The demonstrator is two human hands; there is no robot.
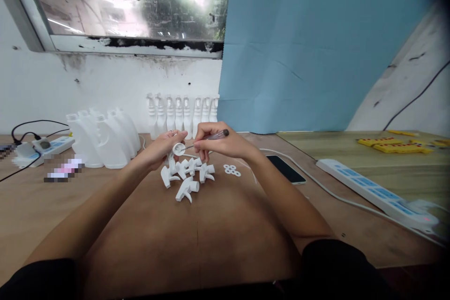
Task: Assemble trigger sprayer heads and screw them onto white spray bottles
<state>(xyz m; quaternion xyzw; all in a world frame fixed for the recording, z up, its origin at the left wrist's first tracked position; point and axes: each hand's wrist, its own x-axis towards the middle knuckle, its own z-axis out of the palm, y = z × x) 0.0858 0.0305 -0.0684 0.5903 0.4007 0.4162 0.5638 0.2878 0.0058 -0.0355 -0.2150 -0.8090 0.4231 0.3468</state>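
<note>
My left hand (pixel 164 146) is closed on a white spray trigger head (pixel 178 149), its round open collar facing right toward the camera. In my right hand (pixel 216 140) is a screwdriver (pixel 220 135) with a dark handle; its thin shaft points left and the tip is at the collar's opening. Whether the tip touches the inside cannot be made out. Below both hands several loose white spray trigger heads (pixel 188 189) lie on the brown table. To their right is a small cluster of white ring washers (pixel 232 170).
White bottles without heads (pixel 112 143) stand at left. A row of bottles with trigger heads (pixel 178 115) lines the wall. At right are a dark phone (pixel 285 169), a white cable (pixel 330 190) and a power strip (pixel 376 192). Another power strip (pixel 59 145) sits far left.
</note>
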